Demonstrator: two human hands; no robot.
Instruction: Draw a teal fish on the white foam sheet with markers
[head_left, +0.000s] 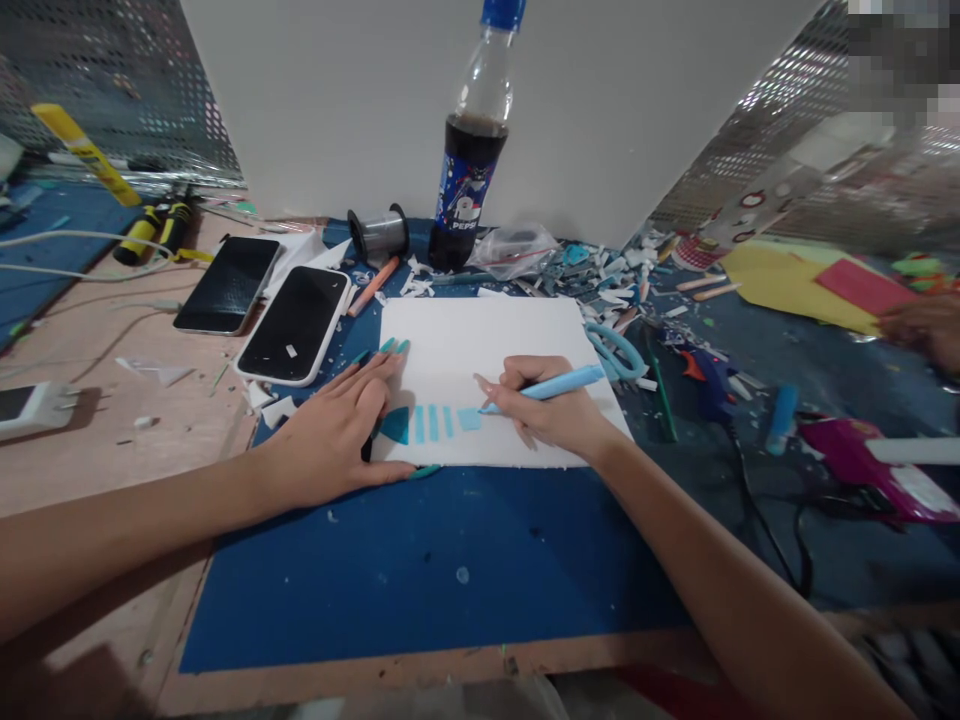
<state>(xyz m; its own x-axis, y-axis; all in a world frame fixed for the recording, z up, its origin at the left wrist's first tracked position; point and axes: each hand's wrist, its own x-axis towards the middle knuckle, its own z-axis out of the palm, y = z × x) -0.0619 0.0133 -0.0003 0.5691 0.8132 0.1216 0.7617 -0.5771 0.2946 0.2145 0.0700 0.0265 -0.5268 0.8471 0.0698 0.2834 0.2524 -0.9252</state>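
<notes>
A white sheet or board lies on the blue mat in front of me. My right hand grips a light blue marker pen, its tip touching the sheet beside a small light blue patch. To the left of that patch run several light blue stripes, then a darker teal shape. My left hand lies flat with fingers spread across the sheet's left edge, thumb along the lower edge. Something black shows partly beneath it; I cannot tell what it is.
Two phones lie left, near a wire spool. A Pepsi bottle stands behind the sheet, beside scraps. Blue-handled scissors touch the right side. Further right are glue guns and another person's hand.
</notes>
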